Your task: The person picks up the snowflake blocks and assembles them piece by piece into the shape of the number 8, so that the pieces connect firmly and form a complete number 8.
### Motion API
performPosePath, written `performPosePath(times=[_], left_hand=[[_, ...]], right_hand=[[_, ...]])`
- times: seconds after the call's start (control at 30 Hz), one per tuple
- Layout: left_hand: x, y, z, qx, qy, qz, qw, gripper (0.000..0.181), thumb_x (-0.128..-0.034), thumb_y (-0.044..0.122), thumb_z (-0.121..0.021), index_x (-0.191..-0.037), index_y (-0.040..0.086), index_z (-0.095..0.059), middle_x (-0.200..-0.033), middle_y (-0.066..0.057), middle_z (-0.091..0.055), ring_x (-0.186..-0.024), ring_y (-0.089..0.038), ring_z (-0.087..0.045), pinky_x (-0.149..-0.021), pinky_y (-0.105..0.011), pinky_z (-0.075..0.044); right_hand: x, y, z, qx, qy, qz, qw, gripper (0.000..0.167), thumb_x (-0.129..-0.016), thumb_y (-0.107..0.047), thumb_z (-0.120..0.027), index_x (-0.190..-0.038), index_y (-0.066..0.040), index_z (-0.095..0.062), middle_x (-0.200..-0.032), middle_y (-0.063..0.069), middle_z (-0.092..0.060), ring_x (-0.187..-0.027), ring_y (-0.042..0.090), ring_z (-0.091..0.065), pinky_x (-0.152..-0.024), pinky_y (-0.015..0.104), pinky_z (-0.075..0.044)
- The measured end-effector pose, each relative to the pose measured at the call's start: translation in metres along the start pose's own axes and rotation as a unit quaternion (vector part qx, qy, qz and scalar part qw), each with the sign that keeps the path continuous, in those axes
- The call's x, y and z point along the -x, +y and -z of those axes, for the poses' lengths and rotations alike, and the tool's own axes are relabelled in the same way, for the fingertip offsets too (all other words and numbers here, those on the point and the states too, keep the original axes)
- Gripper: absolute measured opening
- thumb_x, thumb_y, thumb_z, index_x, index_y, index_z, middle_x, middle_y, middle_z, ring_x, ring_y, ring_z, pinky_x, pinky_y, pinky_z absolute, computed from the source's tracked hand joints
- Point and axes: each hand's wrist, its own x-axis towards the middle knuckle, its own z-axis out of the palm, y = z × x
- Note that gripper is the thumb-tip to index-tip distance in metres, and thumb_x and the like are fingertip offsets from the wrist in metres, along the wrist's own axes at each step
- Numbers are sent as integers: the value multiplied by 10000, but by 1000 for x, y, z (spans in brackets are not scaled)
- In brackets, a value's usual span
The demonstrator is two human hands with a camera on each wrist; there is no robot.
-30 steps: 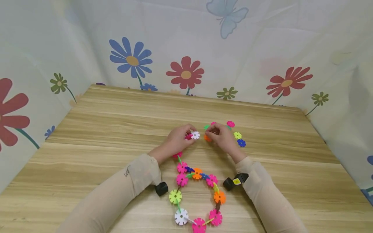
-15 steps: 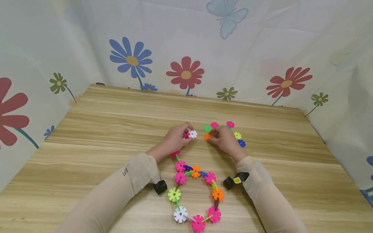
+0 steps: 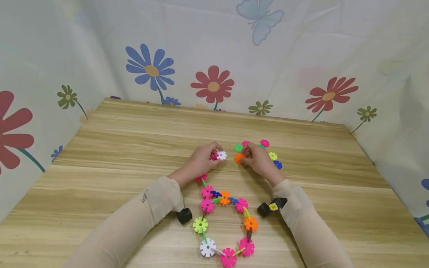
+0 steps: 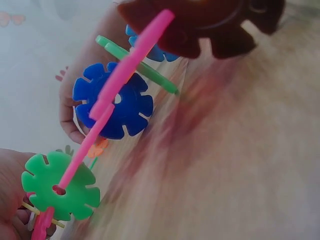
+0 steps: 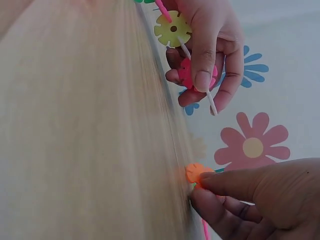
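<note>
My left hand (image 3: pixel 202 158) pinches a pink flower-shaped plastic disc (image 5: pixel 185 74) between thumb and fingers. A white notched disc (image 3: pixel 221 155) is slotted into that pink one and points toward the right. From this hand a chain of interlocked discs runs down to a ring, with a pink disc (image 3: pixel 228 257) at its near end. To the right, my right hand (image 3: pixel 259 160) pinches an orange disc (image 5: pixel 199 173) at its edge. The orange and white discs are apart. Beside the right hand lies a green disc (image 3: pixel 238 148), and its fingers partly cover another pink one.
Past the right hand are a pink disc (image 3: pixel 264 143), a yellow disc (image 3: pixel 273 156) and a blue disc (image 3: pixel 277 164). The wooden table (image 3: pixel 134 123) ends at a flower-printed curtain (image 3: pixel 285 67). Black wrist cameras stick out near the ring on both sides.
My left hand has shifted slightly left, drawing the chain and ring a little the same way. The right hand's fingers have shifted slightly at the orange disc, and the green disc shows more.
</note>
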Motion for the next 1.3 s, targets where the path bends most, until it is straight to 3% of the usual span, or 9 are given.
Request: performPosePath(times=[0.13, 0.27, 0.57, 0.83, 1.3], left_hand=[[0, 0, 0, 23, 23, 2, 10000, 343, -865, 165, -716, -1180, 104, -596, -1008, -72, -674, -880, -182, -609, -810, -311, -511], [0, 0, -1, -32, 28, 2, 10000, 353, -870, 177, -711, -1195, 98, -599, -1015, -73, -673, -897, -184, -608, -830, -321, -513], [-1, 0, -2, -230, -29, 14, 9997, 373, -895, 214, -685, -1242, 102, -607, -1032, -62, -659, -875, -181, -553, -813, -312, -489], [-2, -3, -4, -215, 2, -42, 9998, 362, -897, 218, -683, -1226, 81, -618, -1113, -70, -667, -919, -184, -575, -848, -328, -505], [-1, -1, -2, -204, 47, -72, 9998, 357, -901, 233, -678, -1222, 86, -624, -1153, -83, -658, -991, -205, -589, -900, -355, -500]], right_hand=[[2, -3, -1, -599, -17, -1, 9982, 178, -884, -8, -653, -1034, 42, -571, -926, 191, -651, -680, 171, -643, -611, 272, -575], [4, -6, -1, -690, 102, 126, 9975, 141, -884, -8, -653, -994, 40, -581, -927, 205, -661, -714, 184, -661, -632, 278, -584], [7, -11, -1, -230, 259, 412, 9985, 103, -880, -72, -678, -918, -22, -597, -837, 145, -686, -625, 131, -634, -593, 257, -552], [11, -17, -6, -222, 258, 626, 9975, 100, -891, -103, -673, -914, -40, -598, -863, 125, -696, -732, 156, -654, -631, 257, -561], [12, -23, -12, -49, 362, 986, 9945, 99, -889, -72, -667, -861, -21, -588, -848, 140, -710, -759, 204, -689, -674, 294, -568]])
